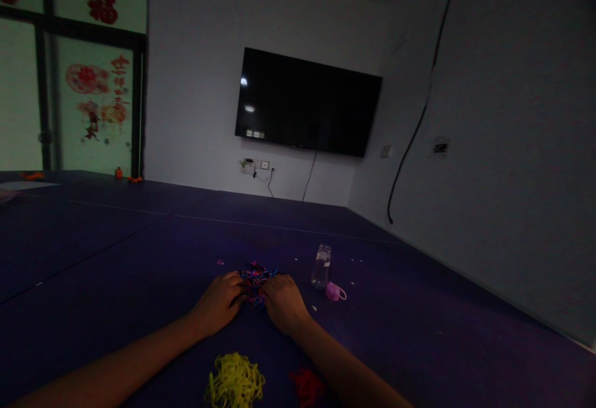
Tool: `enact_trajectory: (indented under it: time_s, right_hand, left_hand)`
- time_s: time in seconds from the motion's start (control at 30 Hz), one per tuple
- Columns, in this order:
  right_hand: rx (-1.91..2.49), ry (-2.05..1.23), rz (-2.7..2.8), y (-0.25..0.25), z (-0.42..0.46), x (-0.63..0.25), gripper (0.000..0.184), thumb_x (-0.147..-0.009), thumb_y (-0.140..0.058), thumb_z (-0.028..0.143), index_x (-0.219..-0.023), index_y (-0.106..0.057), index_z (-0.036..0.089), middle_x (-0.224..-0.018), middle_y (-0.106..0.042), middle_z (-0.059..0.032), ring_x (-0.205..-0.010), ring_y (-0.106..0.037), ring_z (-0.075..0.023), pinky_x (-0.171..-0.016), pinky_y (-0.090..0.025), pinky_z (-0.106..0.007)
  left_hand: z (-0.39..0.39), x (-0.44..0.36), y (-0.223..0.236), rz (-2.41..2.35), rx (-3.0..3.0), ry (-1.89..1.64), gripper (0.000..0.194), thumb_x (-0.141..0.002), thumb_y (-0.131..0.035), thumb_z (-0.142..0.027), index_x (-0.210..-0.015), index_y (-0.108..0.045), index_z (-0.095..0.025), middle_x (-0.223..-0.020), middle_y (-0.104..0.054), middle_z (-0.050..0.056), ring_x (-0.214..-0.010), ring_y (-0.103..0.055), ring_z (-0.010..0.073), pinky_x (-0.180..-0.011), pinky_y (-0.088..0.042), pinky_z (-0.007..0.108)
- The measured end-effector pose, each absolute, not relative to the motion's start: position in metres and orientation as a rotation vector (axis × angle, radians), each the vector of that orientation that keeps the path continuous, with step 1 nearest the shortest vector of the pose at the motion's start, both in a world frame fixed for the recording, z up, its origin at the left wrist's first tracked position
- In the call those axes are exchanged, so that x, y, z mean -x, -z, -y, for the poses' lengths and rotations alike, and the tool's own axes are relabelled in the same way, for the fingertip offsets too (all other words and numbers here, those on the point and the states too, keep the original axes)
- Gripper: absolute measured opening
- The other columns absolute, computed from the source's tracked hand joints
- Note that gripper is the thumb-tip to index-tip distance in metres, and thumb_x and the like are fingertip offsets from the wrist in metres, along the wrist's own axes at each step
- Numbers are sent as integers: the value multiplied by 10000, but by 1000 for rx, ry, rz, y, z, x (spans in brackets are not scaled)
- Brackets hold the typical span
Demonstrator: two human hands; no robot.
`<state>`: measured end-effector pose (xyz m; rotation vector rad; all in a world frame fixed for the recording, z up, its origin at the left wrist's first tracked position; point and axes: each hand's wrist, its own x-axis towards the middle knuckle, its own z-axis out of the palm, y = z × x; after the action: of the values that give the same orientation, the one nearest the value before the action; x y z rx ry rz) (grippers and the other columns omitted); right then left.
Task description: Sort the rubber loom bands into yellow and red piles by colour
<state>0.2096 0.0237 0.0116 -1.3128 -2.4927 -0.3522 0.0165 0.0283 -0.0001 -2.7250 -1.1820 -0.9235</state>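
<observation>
A tangled pile of small loop bands, rubber bands by their look (255, 282), in pink, blue and dark red, lies on the purple tabletop between my hands. My left hand (223, 296) rests at the pile's left edge, its fingers stretched over the bands and slightly apart. At the right edge is my right hand (284, 301), fingers bent down into the bands. Its fingertips are partly hidden, and what they pinch is too dark to make out. Nearer to me sits a heap of yellow bands (236, 380). A smaller red heap (307, 386) lies beside my right forearm.
Right of the pile, a clear bottle (321, 266) stands without its cap; a pink cap with a loop (333, 292) lies by its base. White scraps (314, 308) dot the purple tabletop (139, 259). One pink band (220, 262) lies apart. Small orange objects (135, 179) sit far left.
</observation>
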Motion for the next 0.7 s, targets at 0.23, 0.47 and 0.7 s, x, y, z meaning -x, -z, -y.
enact_trajectory:
  time_s: [0.23,0.47,0.7]
  right_hand:
    - [1310,336,2521,-14,-22,-210,241,-822,-444,111,-958,-633,174,-977,-655,-77,-952,-552,-209,-858,-347,-329]
    - [1387,322,2395,-14,-21,-212,227,-824,-447,125,-933,-639,178,-947,-657,-74,-932,-557,-211,-848,-356,-332]
    - [1273,360,2490,-11,-22,-211,220,-843,-454,160,-967,-635,183,-944,-652,-71,-942,-545,-214,-829,-353,-343]
  left_hand:
    - [-31,-16,0,1243,2641,816,179,-829,-508,-128,-797,-679,-169,-861,-652,64,-901,-574,225,-795,-447,355]
    - [-29,-15,-5,1426,2514,801,224,-851,-485,-160,-718,-665,-163,-802,-658,56,-854,-587,218,-757,-443,344]
    - [-30,-15,-1,1168,2645,949,228,-806,-495,-86,-915,-671,-181,-1002,-667,71,-973,-569,223,-859,-449,382]
